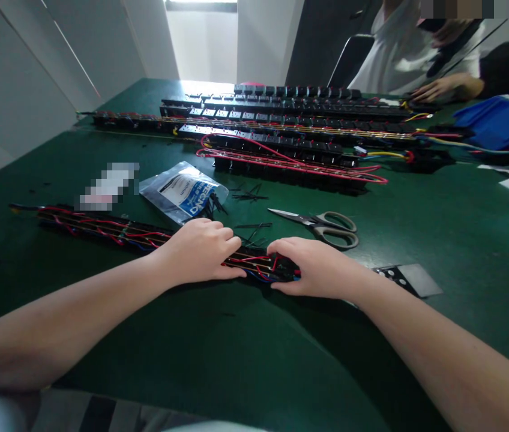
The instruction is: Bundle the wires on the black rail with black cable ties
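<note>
A long black power strip body (96, 227) lies across the green table with red, blue and brass-coloured wiring running along its upward side. Partway along it, my left hand (203, 251) wraps over the strip, thumb on the near side. My right hand (311, 267) grips its right end between thumb and fingers, hiding part of that end. Just beyond my hands lie loose black cable ties (254, 234) and a pair of scissors (322, 225), blades pointing left. An open clear plastic bag (182, 191) with more black ties rests behind my left hand.
Several more black strips (281, 123) with wiring lie along the table's far side. A blue bin (502, 123) stands at the right. A metal-and-black plate (410, 279) lies by my right forearm. Another person's hand (439, 90) rests at the far right.
</note>
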Demonstrator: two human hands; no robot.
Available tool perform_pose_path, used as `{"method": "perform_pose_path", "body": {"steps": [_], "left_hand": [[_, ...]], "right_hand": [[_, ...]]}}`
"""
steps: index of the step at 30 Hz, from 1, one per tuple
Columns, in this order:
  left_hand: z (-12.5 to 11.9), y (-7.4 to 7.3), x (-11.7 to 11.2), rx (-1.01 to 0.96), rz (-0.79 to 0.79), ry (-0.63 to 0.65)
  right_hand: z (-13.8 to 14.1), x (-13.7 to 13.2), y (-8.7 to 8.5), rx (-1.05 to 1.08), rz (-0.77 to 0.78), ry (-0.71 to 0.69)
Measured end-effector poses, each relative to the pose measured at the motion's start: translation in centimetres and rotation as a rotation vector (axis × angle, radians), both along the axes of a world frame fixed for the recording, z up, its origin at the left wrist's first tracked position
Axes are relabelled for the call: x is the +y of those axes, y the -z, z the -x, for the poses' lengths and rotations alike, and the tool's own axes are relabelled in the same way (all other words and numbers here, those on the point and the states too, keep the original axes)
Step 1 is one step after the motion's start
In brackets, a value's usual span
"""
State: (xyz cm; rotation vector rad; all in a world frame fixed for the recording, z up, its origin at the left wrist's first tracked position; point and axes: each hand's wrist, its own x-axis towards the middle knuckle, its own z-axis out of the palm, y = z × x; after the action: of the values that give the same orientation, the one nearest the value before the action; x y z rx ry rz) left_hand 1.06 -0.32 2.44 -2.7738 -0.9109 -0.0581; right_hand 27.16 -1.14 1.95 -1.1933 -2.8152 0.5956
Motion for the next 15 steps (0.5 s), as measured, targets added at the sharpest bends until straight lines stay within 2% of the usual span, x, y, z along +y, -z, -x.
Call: {"method": "perform_pose_path", "body": {"steps": [6, 11, 15], "left_hand": [[0.39, 0.42, 0.51, 0.009, 0.013, -0.004], [0.44, 0.22, 0.66, 0.029, 0.092, 0.03], [0.46, 0.31, 0.67, 0.008, 0.14, 0.005]], "right_hand": [[0.63, 0.28, 0.24, 0.052, 0.03, 0.001], [0.85, -0.07, 0.06, 0.094, 0.103, 0.03], [1.01, -0.11, 0.07, 0.083, 0.11, 0.02]]}}
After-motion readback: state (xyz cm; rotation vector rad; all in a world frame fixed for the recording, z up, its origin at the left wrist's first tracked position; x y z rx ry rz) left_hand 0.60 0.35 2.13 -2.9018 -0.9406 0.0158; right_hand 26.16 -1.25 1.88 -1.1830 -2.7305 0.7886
